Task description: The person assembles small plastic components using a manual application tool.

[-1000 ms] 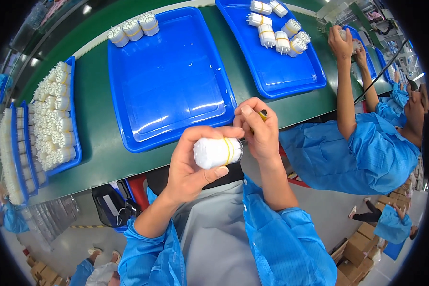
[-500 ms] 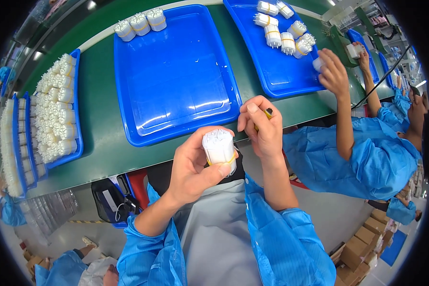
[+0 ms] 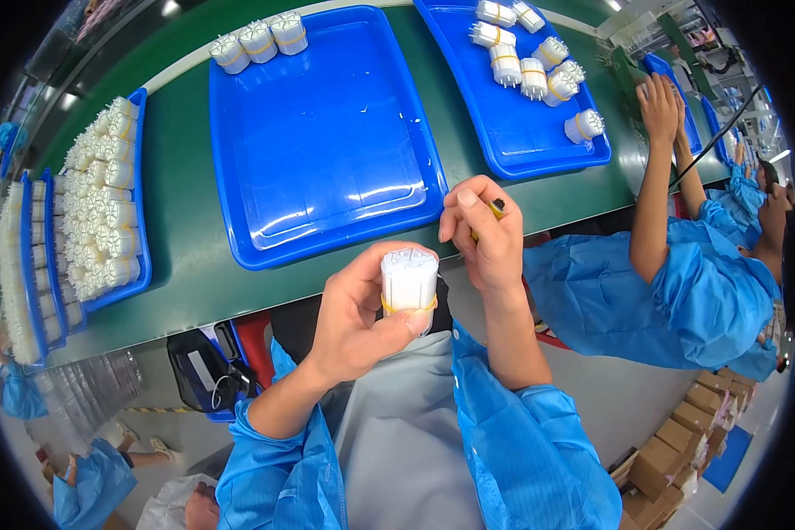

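Observation:
My left hand [image 3: 349,322] is closed round a white cylindrical bundle [image 3: 410,287], with its ridged, segmented end tilted up. A yellow band circles its lower part, and my thumb presses there. To the right of it, my right hand [image 3: 486,231] is curled round a thin yellow tool with a black end [image 3: 496,209]; most of it is hidden by the fingers. The right hand stays apart from the bundle. Just beyond both hands lies a blue tray [image 3: 327,159], with several similar bundles [image 3: 258,41] standing in its far left corner.
A second blue tray [image 3: 539,159] at the right holds scattered banded bundles [image 3: 533,79]. At the left, packed trays of white bundles [image 3: 106,203] stand on the green table [image 3: 185,256]. A co-worker's hands [image 3: 661,110] are at the far right. Cardboard boxes [image 3: 658,450] sit on the floor.
My left hand has turned the bundle slightly, its end now shifted a little right and down. The co-worker's hand has let go of a bundle in the right tray and moved away to the right.

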`<action>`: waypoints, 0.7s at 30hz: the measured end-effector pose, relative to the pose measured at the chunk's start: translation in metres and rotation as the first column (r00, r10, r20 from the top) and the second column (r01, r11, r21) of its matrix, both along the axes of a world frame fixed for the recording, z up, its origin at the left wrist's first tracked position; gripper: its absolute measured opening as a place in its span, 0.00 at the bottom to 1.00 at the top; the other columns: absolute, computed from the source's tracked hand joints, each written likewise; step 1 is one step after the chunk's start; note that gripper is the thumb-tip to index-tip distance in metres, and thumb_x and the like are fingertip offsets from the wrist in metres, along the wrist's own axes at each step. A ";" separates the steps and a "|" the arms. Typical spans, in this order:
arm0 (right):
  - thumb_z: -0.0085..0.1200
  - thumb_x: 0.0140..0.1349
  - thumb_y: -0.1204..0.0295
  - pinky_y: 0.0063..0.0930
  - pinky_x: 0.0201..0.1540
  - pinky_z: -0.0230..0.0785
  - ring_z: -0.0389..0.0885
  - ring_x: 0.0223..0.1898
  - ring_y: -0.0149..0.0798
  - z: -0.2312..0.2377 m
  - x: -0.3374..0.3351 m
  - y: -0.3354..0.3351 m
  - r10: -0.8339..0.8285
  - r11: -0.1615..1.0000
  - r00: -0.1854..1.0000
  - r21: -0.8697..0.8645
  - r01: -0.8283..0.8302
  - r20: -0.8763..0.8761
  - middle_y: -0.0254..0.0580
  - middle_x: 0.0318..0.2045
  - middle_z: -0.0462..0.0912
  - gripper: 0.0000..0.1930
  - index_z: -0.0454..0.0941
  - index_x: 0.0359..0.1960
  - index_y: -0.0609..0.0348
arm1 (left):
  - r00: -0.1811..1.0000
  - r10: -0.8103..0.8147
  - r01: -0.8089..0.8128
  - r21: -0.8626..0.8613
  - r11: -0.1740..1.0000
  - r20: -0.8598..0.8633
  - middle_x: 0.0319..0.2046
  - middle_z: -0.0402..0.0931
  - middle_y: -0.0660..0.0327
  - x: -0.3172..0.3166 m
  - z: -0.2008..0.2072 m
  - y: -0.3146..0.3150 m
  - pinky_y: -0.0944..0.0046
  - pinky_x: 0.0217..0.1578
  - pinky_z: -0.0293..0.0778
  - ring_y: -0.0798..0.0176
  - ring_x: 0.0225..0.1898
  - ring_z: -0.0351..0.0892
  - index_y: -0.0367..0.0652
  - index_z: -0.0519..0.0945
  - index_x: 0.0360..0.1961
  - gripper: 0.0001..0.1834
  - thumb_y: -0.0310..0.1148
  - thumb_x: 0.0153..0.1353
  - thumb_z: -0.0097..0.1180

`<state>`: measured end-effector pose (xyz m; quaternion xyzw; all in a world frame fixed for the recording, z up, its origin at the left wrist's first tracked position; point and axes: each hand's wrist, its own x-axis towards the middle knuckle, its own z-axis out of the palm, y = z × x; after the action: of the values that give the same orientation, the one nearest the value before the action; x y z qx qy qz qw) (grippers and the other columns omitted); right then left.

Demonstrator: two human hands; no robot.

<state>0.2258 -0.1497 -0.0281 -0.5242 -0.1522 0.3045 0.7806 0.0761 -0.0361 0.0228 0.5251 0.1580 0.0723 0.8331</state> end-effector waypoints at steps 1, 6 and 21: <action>0.52 0.68 0.66 0.14 0.16 0.44 0.56 0.12 0.16 0.000 0.000 0.000 0.000 1.000 1.000 -0.001 0.000 -0.003 0.42 0.19 0.78 0.11 0.76 0.35 0.63 | 1.000 0.005 -0.005 0.008 1.000 0.002 0.34 0.80 0.54 0.000 0.000 0.000 0.67 0.38 0.74 0.65 0.36 0.80 0.32 0.72 0.53 0.33 0.41 0.49 0.65; 0.52 0.68 0.66 0.15 0.16 0.45 0.57 0.12 0.16 0.002 -0.001 0.001 0.011 1.000 1.000 0.000 -0.011 -0.006 0.42 0.19 0.78 0.11 0.75 0.35 0.64 | 1.000 0.022 -0.023 0.038 0.999 0.017 0.33 0.80 0.55 -0.002 -0.003 0.001 0.67 0.38 0.74 0.65 0.36 0.80 0.32 0.72 0.54 0.33 0.40 0.50 0.64; 0.50 0.69 0.66 0.14 0.15 0.46 0.57 0.10 0.17 0.008 0.011 -0.036 -0.109 0.994 0.994 0.006 0.108 0.021 0.44 0.19 0.79 0.11 0.75 0.33 0.63 | 0.890 0.455 -0.126 0.973 0.191 0.026 0.37 0.80 0.49 0.062 0.003 0.206 0.60 0.41 0.75 0.55 0.38 0.81 0.37 0.74 0.45 0.22 0.38 0.54 0.66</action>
<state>0.2364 -0.1857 -0.0200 -0.5328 -0.1326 0.2557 0.7957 0.1380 0.1694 0.0256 0.8838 0.2894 0.2389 0.2794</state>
